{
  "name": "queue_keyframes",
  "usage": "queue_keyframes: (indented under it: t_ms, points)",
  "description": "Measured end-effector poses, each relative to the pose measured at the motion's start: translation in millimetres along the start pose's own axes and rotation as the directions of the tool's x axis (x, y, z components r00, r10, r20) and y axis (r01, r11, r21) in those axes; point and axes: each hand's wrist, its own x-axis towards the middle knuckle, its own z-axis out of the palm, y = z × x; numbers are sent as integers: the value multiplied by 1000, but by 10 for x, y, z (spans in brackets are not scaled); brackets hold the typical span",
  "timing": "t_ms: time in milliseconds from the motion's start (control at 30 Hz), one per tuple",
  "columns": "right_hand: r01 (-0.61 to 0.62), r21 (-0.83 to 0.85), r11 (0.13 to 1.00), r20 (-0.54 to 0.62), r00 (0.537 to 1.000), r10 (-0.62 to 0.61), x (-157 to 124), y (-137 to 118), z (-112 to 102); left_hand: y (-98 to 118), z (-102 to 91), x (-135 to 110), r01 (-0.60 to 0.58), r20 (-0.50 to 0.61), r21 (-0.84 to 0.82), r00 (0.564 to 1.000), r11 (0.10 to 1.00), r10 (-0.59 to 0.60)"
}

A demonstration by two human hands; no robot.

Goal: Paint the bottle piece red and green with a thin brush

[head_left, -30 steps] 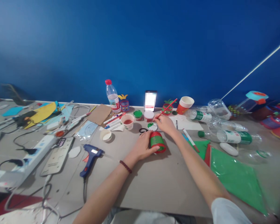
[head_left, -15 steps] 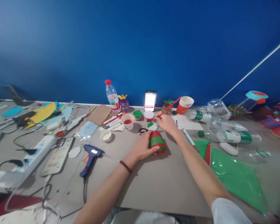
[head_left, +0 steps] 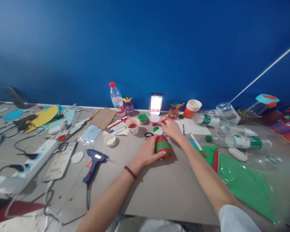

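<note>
My left hand [head_left: 151, 150] is wrapped round a green cup-shaped piece with red rims [head_left: 163, 145], lying tilted on the table. In my right hand [head_left: 171, 128] is a red paintbrush [head_left: 173, 112], pinched near its lower end and slanting up to the right. The brush's tip is hidden by the fingers, close to a white paint jar [head_left: 154, 120] with red at its rim. An open jar of green paint [head_left: 142, 118] stands to the left. Below the white jar lies a lid smeared with green [head_left: 158, 130], beside black scissor handles [head_left: 149, 135].
A paper cup of reddish liquid [head_left: 132, 125] and a capped water bottle [head_left: 117, 100] stand left of the jars. Further left are a blue glue gun [head_left: 94, 164] and a power strip [head_left: 42, 158]. Stacked paper cups [head_left: 192, 109], plastic bottles [head_left: 244, 141] and a green packet [head_left: 244, 183] lie right.
The right hand and the brush have shifted slightly left and down by the white jar. The left hand keeps the green and red piece in the same place.
</note>
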Motion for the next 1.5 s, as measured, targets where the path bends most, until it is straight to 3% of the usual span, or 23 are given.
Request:
queue_keyframes:
  t_ms: [467, 600, 700, 800, 933, 1033, 1200, 1367, 1500]
  points:
    - [34, 61, 998, 71, 997, -38, -19, -22, -59, 38, -21, 11, 11, 15, -2, 1000, 1000, -11]
    - [13, 108, 994, 34, 999, -17, -32, -16, -184, 52, -27, 10, 45, 19, -8, 999, 999, -45]
    - [45, 213, 976, -60, 998, -33, -67, -2, -336, 52, -36, 1, 59, 15, -24, 998, 998, -59]
    - [96, 395, 914, -174, 984, -28, -147, -2, -502, 49, -52, -11, 4, -20, -37, 1000, 999, -5]
    - [73, 664, 744, -160, 986, 45, -337, -55, -669, 50, -68, -30, -128, -105, -3, 986, 992, 127]
    - [85, 775, 627, -169, 983, 75, -539, -87, -720, 43, -63, -48, -178, -153, 24, 972, 984, 180]
    - [63, 825, 561, -173, 974, 146, -954, -71, -679, 38, -45, -77, -178, -194, 7, 965, 984, 176]
    - [60, 807, 587, -181, 972, 150, -1286, -71, -519, 75, -56, -96, -157, -218, -29, 965, 987, 147]
    - [69, 789, 610, -178, 977, 120, -1364, -65, -398, 108, -75, -103, -168, -203, 6, 965, 986, 166]
